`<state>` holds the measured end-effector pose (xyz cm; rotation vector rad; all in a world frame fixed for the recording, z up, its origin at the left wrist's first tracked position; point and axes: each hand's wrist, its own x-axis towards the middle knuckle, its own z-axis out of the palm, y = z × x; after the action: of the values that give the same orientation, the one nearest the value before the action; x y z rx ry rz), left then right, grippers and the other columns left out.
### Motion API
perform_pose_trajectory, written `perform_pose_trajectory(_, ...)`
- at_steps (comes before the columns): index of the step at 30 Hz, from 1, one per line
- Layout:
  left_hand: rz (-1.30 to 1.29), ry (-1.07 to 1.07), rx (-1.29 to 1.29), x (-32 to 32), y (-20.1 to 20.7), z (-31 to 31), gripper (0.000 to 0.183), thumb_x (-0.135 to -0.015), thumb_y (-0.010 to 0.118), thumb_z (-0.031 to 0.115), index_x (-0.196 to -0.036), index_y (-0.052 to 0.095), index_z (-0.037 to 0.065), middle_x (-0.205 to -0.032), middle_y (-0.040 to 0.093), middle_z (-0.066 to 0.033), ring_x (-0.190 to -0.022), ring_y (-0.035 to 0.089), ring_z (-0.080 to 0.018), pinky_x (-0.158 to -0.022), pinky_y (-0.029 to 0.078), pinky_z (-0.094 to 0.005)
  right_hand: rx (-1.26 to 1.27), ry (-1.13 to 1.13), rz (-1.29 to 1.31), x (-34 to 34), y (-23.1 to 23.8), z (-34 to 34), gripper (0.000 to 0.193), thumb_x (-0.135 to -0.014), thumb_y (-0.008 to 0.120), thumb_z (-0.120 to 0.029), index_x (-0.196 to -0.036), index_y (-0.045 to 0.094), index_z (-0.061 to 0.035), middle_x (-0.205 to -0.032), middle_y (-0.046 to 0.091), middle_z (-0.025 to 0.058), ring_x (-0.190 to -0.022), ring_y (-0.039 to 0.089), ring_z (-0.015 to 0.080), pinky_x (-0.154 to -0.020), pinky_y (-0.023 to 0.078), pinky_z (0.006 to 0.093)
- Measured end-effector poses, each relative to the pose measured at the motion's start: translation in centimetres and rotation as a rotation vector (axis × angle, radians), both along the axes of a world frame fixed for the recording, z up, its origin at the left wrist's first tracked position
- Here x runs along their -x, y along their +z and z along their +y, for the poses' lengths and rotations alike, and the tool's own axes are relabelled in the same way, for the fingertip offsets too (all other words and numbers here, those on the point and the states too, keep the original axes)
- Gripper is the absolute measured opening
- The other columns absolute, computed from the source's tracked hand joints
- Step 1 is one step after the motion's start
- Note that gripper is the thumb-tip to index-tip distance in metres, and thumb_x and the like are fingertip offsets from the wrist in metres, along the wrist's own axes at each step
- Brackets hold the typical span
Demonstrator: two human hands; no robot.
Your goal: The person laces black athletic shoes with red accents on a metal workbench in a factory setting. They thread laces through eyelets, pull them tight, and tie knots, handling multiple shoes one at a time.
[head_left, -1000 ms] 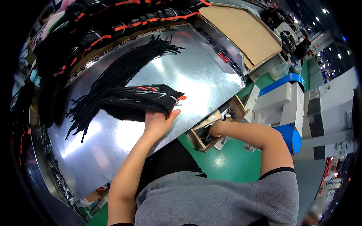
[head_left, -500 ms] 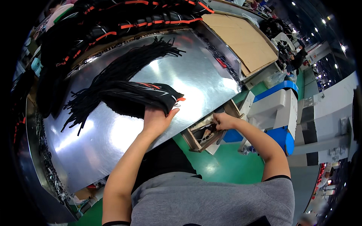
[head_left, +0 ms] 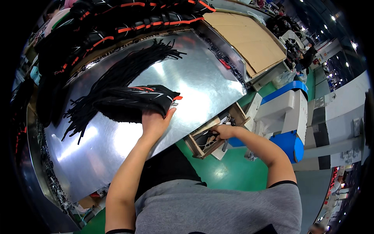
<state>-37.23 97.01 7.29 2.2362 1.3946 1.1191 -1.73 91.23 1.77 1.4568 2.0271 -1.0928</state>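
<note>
A black shoe upper [head_left: 132, 102] with grey and orange lines and an orange tab rests on the metal-topped table. My left hand [head_left: 154, 123] grips its near right end, the thumb outside and the fingers hidden beneath. Under the upper and beyond it lies a thick bundle of black laces [head_left: 120, 70], their ends fanned out. Low on the right, my right hand [head_left: 223, 132] reaches into an open wooden drawer [head_left: 203, 152] holding cords and small dark items. Its fingers are bent together; what they hold, if anything, I cannot make out.
Rows of black uppers with orange trim [head_left: 156, 21] line the table's far side. A cardboard-covered surface [head_left: 245, 39] lies beyond the far right edge. A white and blue machine [head_left: 280, 105] stands right of the drawer, above a green floor [head_left: 233, 175].
My right hand has shifted left and slightly down within the drawer. My left hand and the upper appear a little farther left, partly because the whole view has shifted.
</note>
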Motion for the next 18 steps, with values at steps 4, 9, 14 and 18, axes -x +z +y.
perform_pose_trajectory(4,-0.012,-0.002,0.028,0.0,-0.5,0.1,0.038,-0.09,0.071,0.039,-0.112,0.073,0.008,-0.112,0.069,-0.0164,-0.109,0.06,-0.037,-0.1,0.041,-0.0478,0.008,0.086,-0.164,1.0,-0.7,0.5,0.055,-0.08,0.079,-0.03,-0.123,0.06,-0.0019,-0.112,0.07,0.0198,-0.105,0.067,0.0378,-0.087,0.053,0.046)
perform_pose_trajectory(9,0.028,-0.011,0.015,0.2,0.1,-0.1,0.04,-0.091,0.07,0.039,-0.117,0.072,0.008,-0.119,0.068,-0.017,-0.115,0.059,-0.0388,-0.104,0.041,-0.047,0.133,0.191,-0.232,1.3,-0.2,0.7,0.036,-0.082,0.077,-0.037,-0.103,0.07,-0.009,-0.098,0.072,0.0135,-0.095,0.067,0.0356,-0.079,0.051,0.0436)
perform_pose_trajectory(14,0.035,-0.021,0.039,0.4,-0.5,0.0,0.04,-0.092,0.069,0.041,-0.115,0.072,0.009,-0.115,0.069,-0.0164,-0.112,0.06,-0.0369,-0.103,0.04,-0.0475,-0.039,0.136,0.135,0.1,5.3,1.9,0.026,-0.087,0.072,-0.028,-0.103,0.071,-0.0081,-0.095,0.069,0.014,-0.092,0.066,0.0329,-0.079,0.05,0.0416)
perform_pose_trajectory(18,0.052,-0.02,0.114,0.3,-0.5,0.0,0.04,-0.092,0.068,0.041,-0.114,0.072,0.008,-0.113,0.07,-0.017,-0.11,0.061,-0.0368,-0.102,0.041,-0.048,-0.116,-0.049,0.385,0.0,12.8,2.6,0.02,-0.09,0.069,-0.018,-0.107,0.07,-0.0073,-0.102,0.069,0.0124,-0.097,0.065,0.0278,-0.086,0.049,0.0377)
